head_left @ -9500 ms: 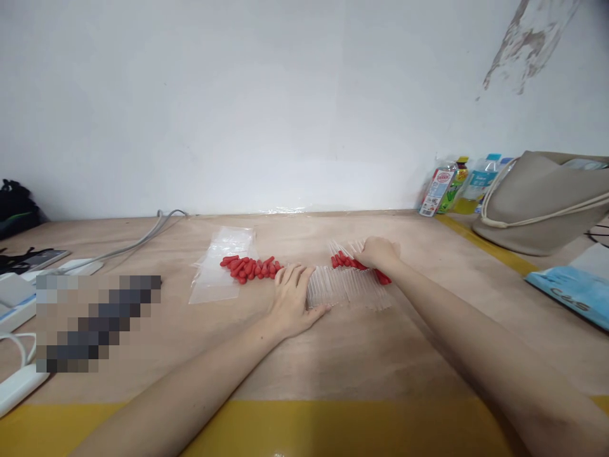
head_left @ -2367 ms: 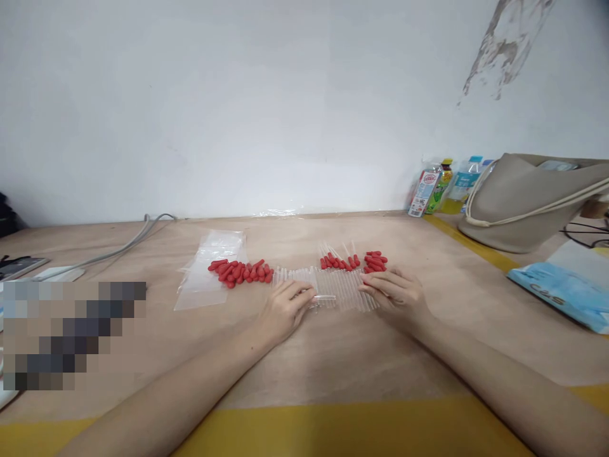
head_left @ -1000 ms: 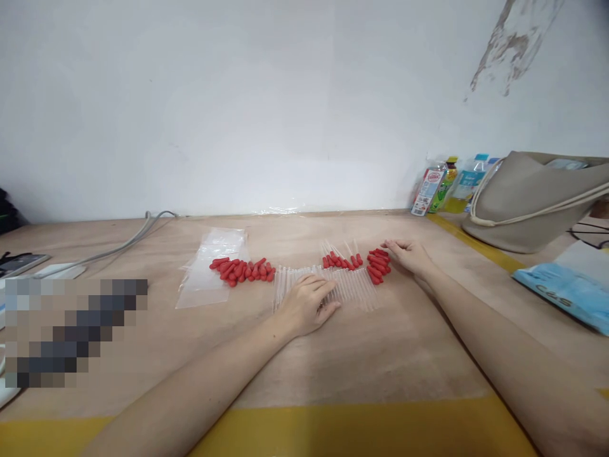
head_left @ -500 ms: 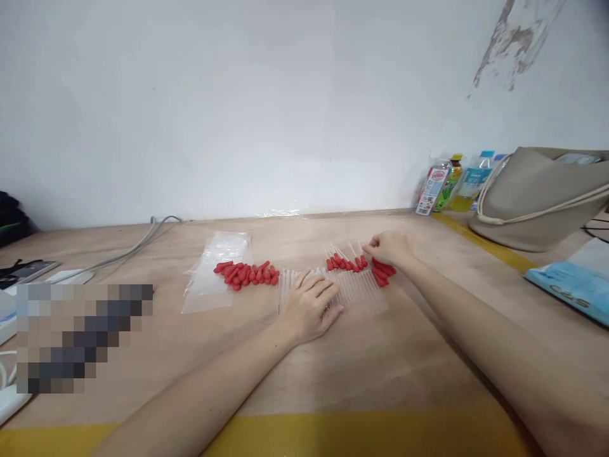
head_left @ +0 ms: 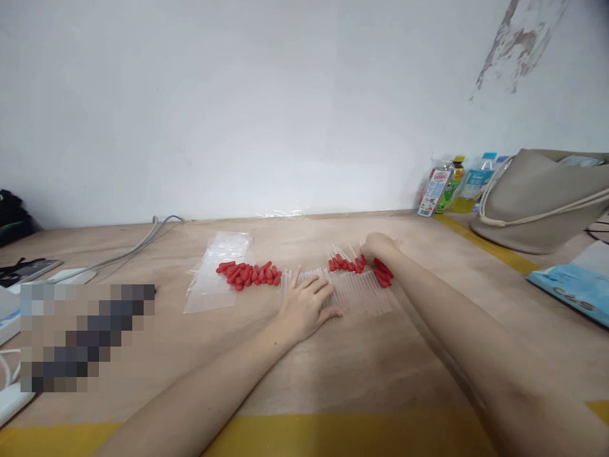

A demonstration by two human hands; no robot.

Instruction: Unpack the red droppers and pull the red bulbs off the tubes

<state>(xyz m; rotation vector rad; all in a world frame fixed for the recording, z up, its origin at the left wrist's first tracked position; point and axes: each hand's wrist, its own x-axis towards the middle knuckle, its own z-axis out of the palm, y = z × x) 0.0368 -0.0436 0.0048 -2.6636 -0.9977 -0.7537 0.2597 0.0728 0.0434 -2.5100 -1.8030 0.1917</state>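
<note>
The left hand (head_left: 307, 304) lies flat, palm down, with the fingers spread open, on the left part of a row of thin clear glass tubes (head_left: 354, 291) which lie side by side on the light brown wooden table (head_left: 333, 362). It grips nothing; the fingers only press on the tubes.

The right hand (head_left: 378, 244) is reached farther out, at the far right end of the same row. Its fingers are curled downward and touch a small group of red rubber bulbs (head_left: 383, 273) that lies just beside the tubes. From this view I cannot tell whether the fingers really hold one of these bulbs or only rest on them. Just left of this hand, a short line of tubes fitted with red bulbs (head_left: 346, 264) lies behind the row.

Left of the left hand there is a loose heap of red rubber bulbs (head_left: 250, 273), and it touches the edge of a flat clear plastic bag (head_left: 216, 270). At the far right, well apart from the hands, stand some drink bottles (head_left: 457, 184) against the white wall, near a beige cloth bag (head_left: 542, 200). A grey cable (head_left: 133, 247) runs over the table at the left.
</note>
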